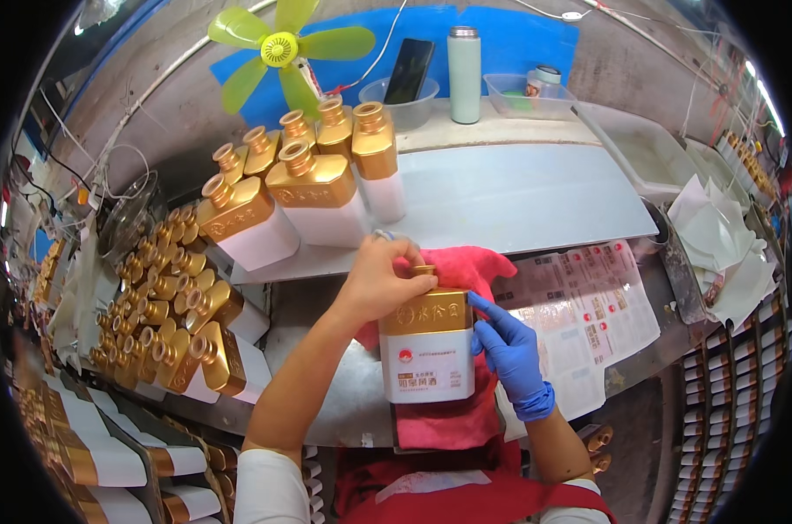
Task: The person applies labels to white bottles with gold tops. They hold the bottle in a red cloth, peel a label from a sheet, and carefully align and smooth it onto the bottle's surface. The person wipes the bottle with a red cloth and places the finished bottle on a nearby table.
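Pinching the neck [424, 270] of the bottle [428, 360], the left hand [380, 278] in the head view apparently steadies it on the cloth [448, 426], which likely prevents scuffing. The gloved right hand [511, 351] rests slightly parted fingers [494, 313] against its side, probably for bracing. The sheet [579, 310] lies right of the cloth, presumably for easy reach.

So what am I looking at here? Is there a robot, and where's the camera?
No robot here; this is handwork. The picture comes from a wide camera worn on the person's head, looking down. The left hand holds a white-and-gold bottle by its neck, over a pink cloth; the right hand, in a blue glove, touches the bottle's right edge. To the right lies a printed sheet; similar bottles stand at the left, and behind are a green fan, a phone and a flask.
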Demonstrator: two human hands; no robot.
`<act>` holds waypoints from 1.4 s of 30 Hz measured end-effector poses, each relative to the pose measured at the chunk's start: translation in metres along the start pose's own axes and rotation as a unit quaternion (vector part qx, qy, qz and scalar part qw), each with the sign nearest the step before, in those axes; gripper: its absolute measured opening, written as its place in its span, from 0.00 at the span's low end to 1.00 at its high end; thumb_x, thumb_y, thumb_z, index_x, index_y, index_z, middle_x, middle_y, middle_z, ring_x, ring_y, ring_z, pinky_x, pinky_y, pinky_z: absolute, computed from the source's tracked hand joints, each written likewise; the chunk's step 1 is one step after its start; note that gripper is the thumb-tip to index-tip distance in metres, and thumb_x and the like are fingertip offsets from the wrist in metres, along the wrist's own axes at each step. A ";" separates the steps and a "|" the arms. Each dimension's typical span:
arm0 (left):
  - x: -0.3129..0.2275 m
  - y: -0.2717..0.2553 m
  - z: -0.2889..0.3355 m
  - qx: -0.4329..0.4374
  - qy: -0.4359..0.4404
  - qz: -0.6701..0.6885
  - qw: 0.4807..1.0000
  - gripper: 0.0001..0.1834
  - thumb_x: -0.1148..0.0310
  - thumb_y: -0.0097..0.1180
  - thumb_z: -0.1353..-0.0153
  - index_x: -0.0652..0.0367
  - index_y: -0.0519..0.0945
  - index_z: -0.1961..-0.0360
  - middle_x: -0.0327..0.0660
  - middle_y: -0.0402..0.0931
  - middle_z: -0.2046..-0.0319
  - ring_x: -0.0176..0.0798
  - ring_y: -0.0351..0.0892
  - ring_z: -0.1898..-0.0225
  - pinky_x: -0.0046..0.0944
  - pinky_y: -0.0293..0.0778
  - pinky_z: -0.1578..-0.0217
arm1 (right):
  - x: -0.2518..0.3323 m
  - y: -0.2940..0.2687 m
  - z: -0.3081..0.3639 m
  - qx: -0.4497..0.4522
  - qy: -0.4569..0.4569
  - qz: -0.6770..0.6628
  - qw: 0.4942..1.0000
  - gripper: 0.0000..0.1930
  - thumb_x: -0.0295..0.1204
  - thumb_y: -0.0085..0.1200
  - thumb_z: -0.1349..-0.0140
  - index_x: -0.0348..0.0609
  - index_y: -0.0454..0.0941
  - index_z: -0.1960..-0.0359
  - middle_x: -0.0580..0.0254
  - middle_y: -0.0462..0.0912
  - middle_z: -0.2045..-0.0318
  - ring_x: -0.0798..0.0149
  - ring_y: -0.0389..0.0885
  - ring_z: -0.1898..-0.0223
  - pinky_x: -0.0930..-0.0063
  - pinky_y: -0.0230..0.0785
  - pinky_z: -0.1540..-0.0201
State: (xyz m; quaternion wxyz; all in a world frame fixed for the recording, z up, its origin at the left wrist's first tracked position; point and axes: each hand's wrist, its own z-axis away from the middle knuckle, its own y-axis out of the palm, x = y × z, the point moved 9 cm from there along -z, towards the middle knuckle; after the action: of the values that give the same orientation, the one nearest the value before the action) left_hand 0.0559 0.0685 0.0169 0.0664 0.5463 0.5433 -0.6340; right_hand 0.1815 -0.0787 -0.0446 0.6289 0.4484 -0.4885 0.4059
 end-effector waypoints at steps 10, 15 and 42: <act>-0.004 0.008 -0.010 -0.009 -0.045 -0.128 0.991 0.16 0.59 0.63 0.62 0.62 0.77 0.80 0.50 0.74 0.72 0.52 0.71 0.60 0.46 0.71 0.59 | 0.001 -0.002 -0.002 0.013 -0.006 -0.017 1.000 0.19 0.23 0.47 0.34 0.39 0.72 0.42 0.70 0.77 0.69 0.79 0.71 0.71 0.85 0.68 0.65; -0.027 0.010 -0.012 0.031 -0.037 -0.249 0.967 0.16 0.59 0.61 0.56 0.65 0.78 0.78 0.53 0.76 0.71 0.51 0.74 0.62 0.43 0.71 0.62 | 0.001 -0.003 -0.002 0.017 -0.006 -0.024 1.000 0.19 0.24 0.48 0.35 0.40 0.72 0.42 0.70 0.77 0.70 0.80 0.71 0.71 0.85 0.68 0.65; 0.023 0.006 0.005 0.143 -0.030 0.222 0.964 0.15 0.71 0.62 0.46 0.65 0.82 0.56 0.38 0.80 0.61 0.32 0.76 0.56 0.33 0.69 0.51 | -0.001 -0.009 0.001 -0.033 -0.015 0.033 0.999 0.18 0.28 0.49 0.35 0.41 0.74 0.44 0.71 0.75 0.79 0.84 0.61 0.84 0.91 0.51 0.83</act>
State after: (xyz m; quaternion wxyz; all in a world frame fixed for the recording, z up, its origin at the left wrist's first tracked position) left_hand 0.0475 0.0747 -0.0055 0.1426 0.6378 0.3102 -0.6904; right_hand 0.1890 -0.0825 -0.0473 0.6225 0.4174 -0.5250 0.4033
